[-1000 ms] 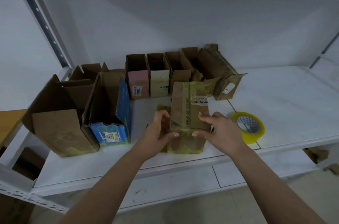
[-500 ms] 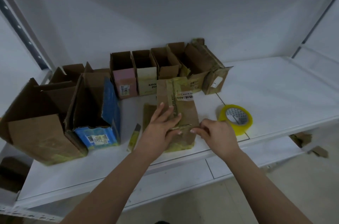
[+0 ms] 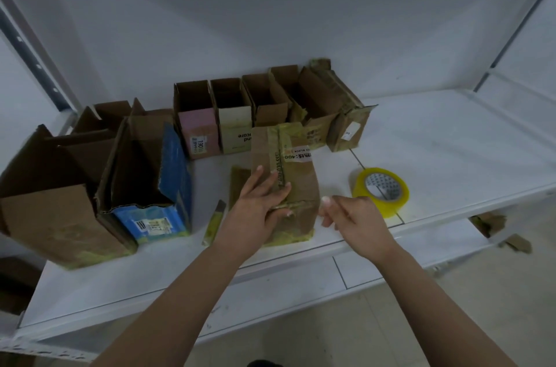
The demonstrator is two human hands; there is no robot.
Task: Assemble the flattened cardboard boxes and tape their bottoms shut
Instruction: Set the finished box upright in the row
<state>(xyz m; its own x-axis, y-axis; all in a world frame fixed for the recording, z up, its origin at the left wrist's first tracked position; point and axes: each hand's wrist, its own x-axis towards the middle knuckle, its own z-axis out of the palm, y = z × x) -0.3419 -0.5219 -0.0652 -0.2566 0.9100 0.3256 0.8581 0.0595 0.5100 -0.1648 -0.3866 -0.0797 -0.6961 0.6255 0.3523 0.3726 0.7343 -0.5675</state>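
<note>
The brown box (image 3: 284, 186) lies on the white shelf (image 3: 451, 141) near its front edge, long axis running from 6 to 12 o'clock, old tape along its middle seam. The left hand (image 3: 258, 207) lies flat on top of it, fingers straight and spread a little, pointing toward 1 o'clock and pressing the cardboard down; the fingertips (image 3: 285, 186) reach the seam. The right hand (image 3: 352, 220) sits just beside the box at its 3 o'clock edge, fingers curled loosely inward, the thumb and forefinger drawn together as if pinching; whether a tape end is between them is too small to tell. The yellow tape roll (image 3: 380, 190) lies flat at 2 o'clock from the right hand, close behind its knuckles, so the right hand is plainly the nearer of the 2 for picking it up. By my reading, the box is being steadied for taping. A small knife (image 3: 214, 222) lies at 9 o'clock of the left wrist
</note>
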